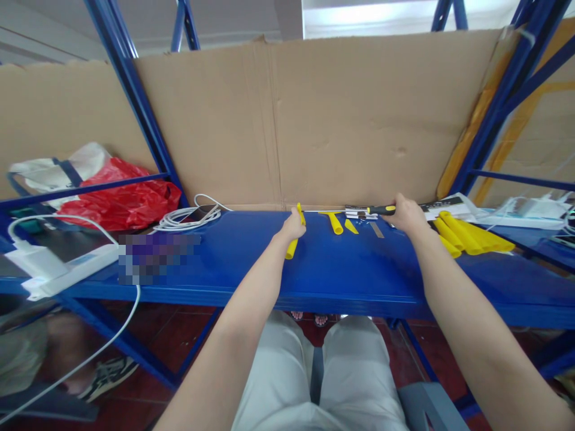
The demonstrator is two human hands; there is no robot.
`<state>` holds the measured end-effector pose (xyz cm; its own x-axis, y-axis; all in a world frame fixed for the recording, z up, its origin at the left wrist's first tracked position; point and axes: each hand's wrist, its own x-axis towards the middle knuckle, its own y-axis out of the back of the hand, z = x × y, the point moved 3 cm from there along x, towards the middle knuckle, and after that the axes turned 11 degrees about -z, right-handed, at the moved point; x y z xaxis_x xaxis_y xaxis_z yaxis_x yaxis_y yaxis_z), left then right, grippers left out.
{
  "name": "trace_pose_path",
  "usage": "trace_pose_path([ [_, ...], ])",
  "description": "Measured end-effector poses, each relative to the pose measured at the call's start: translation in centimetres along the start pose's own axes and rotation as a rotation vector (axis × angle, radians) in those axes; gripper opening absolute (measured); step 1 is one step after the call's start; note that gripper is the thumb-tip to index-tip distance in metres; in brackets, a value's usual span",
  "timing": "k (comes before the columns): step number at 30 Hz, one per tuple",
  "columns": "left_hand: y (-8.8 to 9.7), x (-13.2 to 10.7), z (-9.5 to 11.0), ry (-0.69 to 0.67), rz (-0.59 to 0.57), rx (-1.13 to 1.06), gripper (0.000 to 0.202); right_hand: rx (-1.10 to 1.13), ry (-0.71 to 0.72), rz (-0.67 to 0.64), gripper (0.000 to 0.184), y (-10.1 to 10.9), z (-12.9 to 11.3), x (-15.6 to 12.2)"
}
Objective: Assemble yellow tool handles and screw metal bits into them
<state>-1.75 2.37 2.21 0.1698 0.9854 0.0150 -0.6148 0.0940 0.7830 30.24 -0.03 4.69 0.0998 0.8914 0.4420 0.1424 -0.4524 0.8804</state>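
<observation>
My left hand (294, 227) is closed around a yellow plastic handle (291, 249), held upright above the blue shelf. My right hand (408, 215) closes on the end of a black-and-yellow screwdriver (381, 210), which points left along the back edge. Between the hands lie a yellow T-shaped handle (335, 223), a small yellow wedge-shaped piece (351, 226) and a flat metal strip (377, 230). Small metal bits (360, 214) lie beside them, too small to name. Several yellow tubular handles (471, 234) are piled right of my right hand.
A cardboard panel (341, 120) walls the back of the blue shelf (350, 269). To the left are a coiled white cable (186, 219), a red plastic bag (123, 194) and a white power strip (85, 269). Blue posts (135, 102) frame both sides. Another person's leg shows at lower left.
</observation>
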Motion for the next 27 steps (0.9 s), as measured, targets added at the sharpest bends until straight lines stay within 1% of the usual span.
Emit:
trace_pose_path([
  [5,-0.02,0.15,-0.17,0.013,0.001,-0.014,0.055,-0.007,0.112,-0.018,0.036,-0.68,0.22,0.52],
  [9,-0.06,0.05,-0.02,0.013,0.007,-0.016,0.056,-0.034,0.140,-0.005,0.030,-0.74,0.53,0.76],
  [11,-0.09,-0.03,0.09,0.013,0.003,-0.012,0.056,-0.048,0.113,-0.001,0.029,-0.56,0.53,0.61],
  [13,-0.10,-0.09,0.20,0.012,-0.001,0.000,0.056,-0.049,0.048,-0.007,0.032,-0.32,0.47,0.33],
  [15,-0.08,-0.13,0.25,0.011,0.002,0.008,0.056,-0.042,-0.030,-0.031,0.037,-0.15,0.39,0.06],
  [17,-0.05,-0.12,0.25,0.009,0.009,0.005,0.056,-0.035,-0.060,-0.066,0.040,-0.11,0.29,-0.05],
  [19,-0.04,-0.09,0.18,0.008,0.013,-0.002,0.055,-0.030,-0.006,-0.091,0.037,-0.20,0.14,0.08],
  [22,-0.07,-0.01,0.05,0.017,0.014,-0.014,0.054,-0.036,0.112,-0.090,0.033,-0.40,0.07,0.52],
  [24,-0.08,0.02,0.02,0.016,0.015,-0.019,0.054,-0.050,0.142,-0.075,0.032,-0.47,0.20,0.77],
  [27,-0.09,0.02,0.05,0.010,0.017,-0.022,0.056,-0.054,0.149,-0.039,0.029,-0.34,0.31,0.73],
])
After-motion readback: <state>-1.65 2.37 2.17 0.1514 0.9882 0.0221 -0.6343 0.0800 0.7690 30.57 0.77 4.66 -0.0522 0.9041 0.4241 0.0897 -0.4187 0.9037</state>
